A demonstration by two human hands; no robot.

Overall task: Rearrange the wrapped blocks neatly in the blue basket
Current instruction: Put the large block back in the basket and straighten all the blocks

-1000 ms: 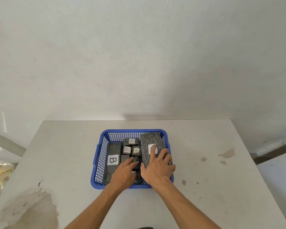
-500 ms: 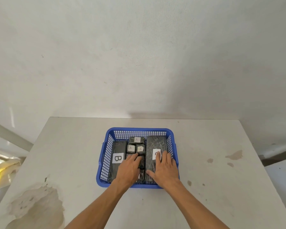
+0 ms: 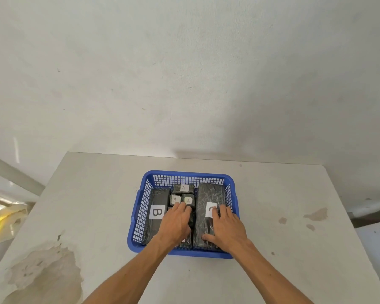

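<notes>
The blue basket stands mid-table with black wrapped blocks inside. A long block labelled B lies along its left side. A wide long block labelled C lies flat along the right side. Between them sit small blocks labelled A, two more side by side just in front. My left hand is cupped over the small middle blocks nearer me, hiding them. My right hand rests flat on the C block, fingers spread, thumb at its near end.
The basket sits on a grey table with peeled paint at the near left and brown stains at the right. A yellowish bag lies off the table's left edge. A plain wall is behind.
The C block went from tilted to lying flat along the basket's right side under my right hand. My left hand stayed on the middle small blocks. The camera view shifted slightly.
</notes>
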